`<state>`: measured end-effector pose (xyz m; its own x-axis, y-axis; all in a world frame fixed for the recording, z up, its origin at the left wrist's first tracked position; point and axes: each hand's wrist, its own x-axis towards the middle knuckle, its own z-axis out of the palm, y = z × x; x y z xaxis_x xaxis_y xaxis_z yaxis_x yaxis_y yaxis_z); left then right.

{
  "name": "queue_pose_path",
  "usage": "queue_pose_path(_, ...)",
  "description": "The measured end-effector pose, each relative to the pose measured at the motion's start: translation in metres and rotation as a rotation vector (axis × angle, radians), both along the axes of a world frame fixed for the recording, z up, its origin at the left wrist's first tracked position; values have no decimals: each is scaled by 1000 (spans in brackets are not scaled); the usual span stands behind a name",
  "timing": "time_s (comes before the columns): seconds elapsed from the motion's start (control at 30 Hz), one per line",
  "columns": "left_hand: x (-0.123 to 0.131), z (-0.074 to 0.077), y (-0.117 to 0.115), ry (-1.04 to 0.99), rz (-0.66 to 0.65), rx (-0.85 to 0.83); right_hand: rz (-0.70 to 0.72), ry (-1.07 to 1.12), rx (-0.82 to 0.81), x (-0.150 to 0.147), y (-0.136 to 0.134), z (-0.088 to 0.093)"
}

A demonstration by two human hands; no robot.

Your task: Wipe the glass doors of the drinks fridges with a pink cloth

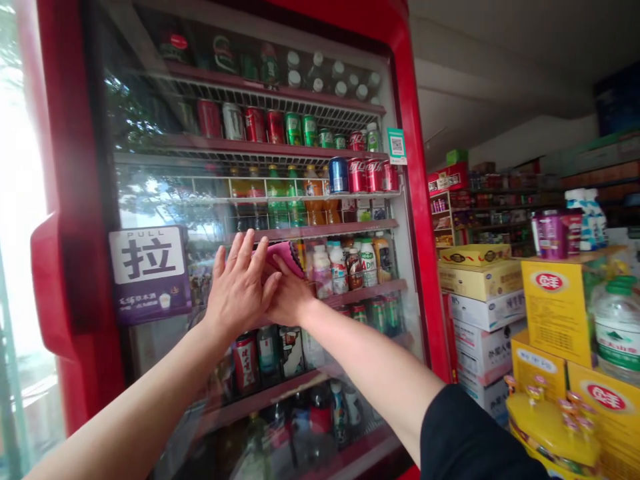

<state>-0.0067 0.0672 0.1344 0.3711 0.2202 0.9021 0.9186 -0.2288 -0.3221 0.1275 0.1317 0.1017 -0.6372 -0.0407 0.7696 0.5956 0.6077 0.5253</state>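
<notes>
Pink cloth (291, 255) lies against the glass door (153, 373) of a drinks cooler, near the middle of the pane, under the right hand (294, 297). One finger of that hand stretches over the cloth; the others are hidden behind the left hand, so I cannot tell whether they grip it or lie flat. The left hand (241, 287) is raised just beside it with its back to the camera, fingers straight and slightly apart, its thumb overlapping the right hand in view. Whether the left palm touches the glass cannot be told. A black sleeve (475, 437) covers the upper right arm.

Left of the hands, a purple and white sign (150, 267) reading PULL is on the door, near the red handle (50, 287). Behind the glass, shelves carry cans and bottles, among them a blue can (339, 175) and a row of small bottles (353, 268). A code sticker (397, 147) sits high on the right edge. Beyond the cooler stand yellow cartons (557, 310) and a large green-capped water bottle (620, 330).
</notes>
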Motion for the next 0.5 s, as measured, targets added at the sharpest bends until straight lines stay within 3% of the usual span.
queue_pose_path(0.13,11,-2,9,25,-13,-4,-43,74,-54,27,15,11)
queue_pose_path(0.33,28,-13,26,60,-28,-6,-190,454,-172,101,53,37)
queue_pose_path(0.5,40,-18,38,67,-53,-12,-291,735,-219,159,85,47)
